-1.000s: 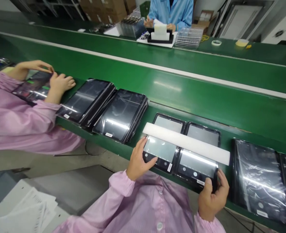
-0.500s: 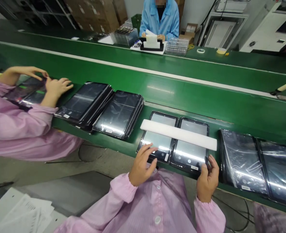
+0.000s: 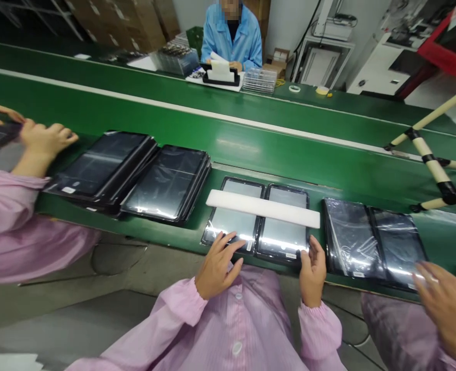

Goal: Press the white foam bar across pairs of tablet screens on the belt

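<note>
Two black-framed tablets with pale grey screens lie side by side before me, the left tablet (image 3: 235, 222) close against the right tablet (image 3: 284, 237). A long white foam strip (image 3: 262, 208) lies across both screens. My left hand (image 3: 218, 267) is open, its spread fingertips over the lower edge of the left tablet. My right hand (image 3: 313, 270) grips the lower right corner of the right tablet, thumb on the front and fingers along the side edge.
Two tablet stacks (image 3: 169, 180) stand to the left, near a co-worker's hands (image 3: 44, 139). Film-wrapped tablets (image 3: 351, 237) lie right, with another person's blurred hand (image 3: 444, 304) over them. A taped pole frame (image 3: 436, 170) stands right. A person in blue (image 3: 231, 38) sits opposite.
My view has shifted right. Another person's hand has come in over the wrapped tablets at the right. My hands, the two tablets and the foam strip keep nearly the same arrangement.
</note>
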A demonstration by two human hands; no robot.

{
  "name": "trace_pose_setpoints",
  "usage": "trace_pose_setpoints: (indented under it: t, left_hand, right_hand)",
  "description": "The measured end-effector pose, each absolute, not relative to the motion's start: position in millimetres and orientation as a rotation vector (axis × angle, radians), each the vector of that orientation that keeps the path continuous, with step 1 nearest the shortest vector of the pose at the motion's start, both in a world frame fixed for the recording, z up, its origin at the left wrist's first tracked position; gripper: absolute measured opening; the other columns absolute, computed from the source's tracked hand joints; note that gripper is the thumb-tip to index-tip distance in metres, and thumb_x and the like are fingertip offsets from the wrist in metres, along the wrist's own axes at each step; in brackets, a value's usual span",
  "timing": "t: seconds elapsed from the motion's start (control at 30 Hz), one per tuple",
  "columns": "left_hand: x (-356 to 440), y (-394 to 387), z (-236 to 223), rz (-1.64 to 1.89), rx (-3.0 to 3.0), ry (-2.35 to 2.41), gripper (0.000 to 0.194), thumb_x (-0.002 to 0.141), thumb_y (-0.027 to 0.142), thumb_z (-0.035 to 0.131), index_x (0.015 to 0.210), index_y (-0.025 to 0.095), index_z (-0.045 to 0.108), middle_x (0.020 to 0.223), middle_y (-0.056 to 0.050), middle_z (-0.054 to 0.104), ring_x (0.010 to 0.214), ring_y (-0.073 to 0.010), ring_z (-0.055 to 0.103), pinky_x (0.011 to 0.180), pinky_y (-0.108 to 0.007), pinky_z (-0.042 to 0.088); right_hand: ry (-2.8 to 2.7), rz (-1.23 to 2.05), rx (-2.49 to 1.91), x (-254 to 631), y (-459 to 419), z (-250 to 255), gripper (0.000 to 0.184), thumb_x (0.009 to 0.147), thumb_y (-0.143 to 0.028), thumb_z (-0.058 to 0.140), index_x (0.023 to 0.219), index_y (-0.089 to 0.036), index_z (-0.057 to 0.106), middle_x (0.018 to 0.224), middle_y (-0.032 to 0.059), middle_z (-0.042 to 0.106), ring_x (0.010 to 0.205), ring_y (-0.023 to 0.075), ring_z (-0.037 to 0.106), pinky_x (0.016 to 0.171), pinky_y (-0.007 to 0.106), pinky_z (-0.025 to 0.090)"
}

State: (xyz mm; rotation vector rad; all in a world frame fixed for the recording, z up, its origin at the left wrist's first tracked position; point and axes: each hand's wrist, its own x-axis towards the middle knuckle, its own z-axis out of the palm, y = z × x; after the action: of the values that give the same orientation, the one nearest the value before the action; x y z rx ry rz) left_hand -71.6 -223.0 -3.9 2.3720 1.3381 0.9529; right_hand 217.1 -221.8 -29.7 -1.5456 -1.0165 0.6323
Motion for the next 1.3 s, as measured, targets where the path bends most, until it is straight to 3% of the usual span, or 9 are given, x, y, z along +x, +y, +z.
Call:
trace_pose_setpoints:
  t: [0.23,0.37,0.57,0.73,0.93,1.13,1.3]
  left_hand:
    - [-82.4,-213.6,0.0,1.178,2.224,1.433,0.051,0.099,0.023,0.057,0.15,0.024,0.048,0.138,-0.01,0.067,0.143,-0.0317,0.054,0.128,-0.062,0.031]
    - [-96.2,-170.6,12.2,1.266,2.159,1.526,0.054,0.099,0.038,0.06,0.15,0.02,0.051,0.144,-0.014,0.063,0.139,-0.034,0.057,0.125,-0.06,0.037]
    - [-116.4,-87.6,11.2,0.789,2.335,1.517,0.089,0.1,0.074,0.032,0.156,0.005,0.044,0.161,-0.021,0.049,0.155,-0.0391,0.038,0.127,-0.061,0.029]
    - [-131.9,-65.4,0.5,0.648,2.404,1.432,0.098,0.094,0.087,0.025,0.144,0.008,0.056,0.151,-0.02,0.06,0.146,-0.0394,0.05,0.121,-0.066,0.035]
    - [-133.5,-82.8,33.4,0.743,2.412,1.384,0.071,0.101,0.07,0.039,0.144,0.016,0.058,0.144,-0.018,0.063,0.134,-0.0333,0.06,0.12,-0.052,0.043]
    - [-129.6,-134.3,46.4,0.948,2.083,1.922,0.068,0.102,0.058,0.047,0.154,0.014,0.046,0.138,-0.019,0.063,0.121,-0.0341,0.068,0.099,-0.044,0.057]
    - [-123.9,-170.3,30.6,0.722,1.909,2.116,0.052,0.103,0.049,0.044,0.144,0.02,0.058,0.157,-0.016,0.053,0.121,-0.0372,0.069,0.097,-0.048,0.058]
  right_hand:
    - [-1.016,0.586,-1.595,215.0,-221.2,-36.4,0.06,0.093,-0.046,0.068,0.142,-0.014,0.056,0.149,0.0202,0.057,0.138,0.0315,0.054,0.12,0.055,0.039]
    - [-1.03,0.596,-1.542,212.5,-222.9,-37.4,0.053,0.099,-0.041,0.059,0.146,-0.016,0.054,0.15,0.018,0.057,0.138,0.0306,0.054,0.119,0.054,0.041]
    - [-1.05,0.544,-1.567,210.7,-225.5,-37.2,0.049,0.101,-0.037,0.055,0.147,-0.019,0.054,0.15,0.0156,0.058,0.137,0.0296,0.056,0.118,0.051,0.043]
    - [-1.037,0.543,-1.549,210.1,-227.1,-37.4,0.048,0.101,-0.039,0.055,0.145,-0.02,0.056,0.147,0.0148,0.06,0.135,0.0293,0.058,0.117,0.05,0.044]
    - [-1.01,0.604,-1.533,216.9,-224.9,-41.7,0.053,0.101,-0.046,0.057,0.145,-0.018,0.056,0.15,0.0169,0.057,0.137,0.0309,0.055,0.119,0.053,0.04]
    - [-0.965,0.643,-1.553,217.3,-224.1,-34.7,0.058,0.098,-0.053,0.057,0.144,-0.017,0.058,0.15,0.0177,0.058,0.138,0.0316,0.055,0.118,0.051,0.041]
    - [-0.965,0.661,-1.582,218.9,-224.8,-23.4,0.06,0.097,-0.055,0.057,0.143,-0.017,0.06,0.148,0.0174,0.06,0.138,0.0321,0.055,0.118,0.051,0.04]
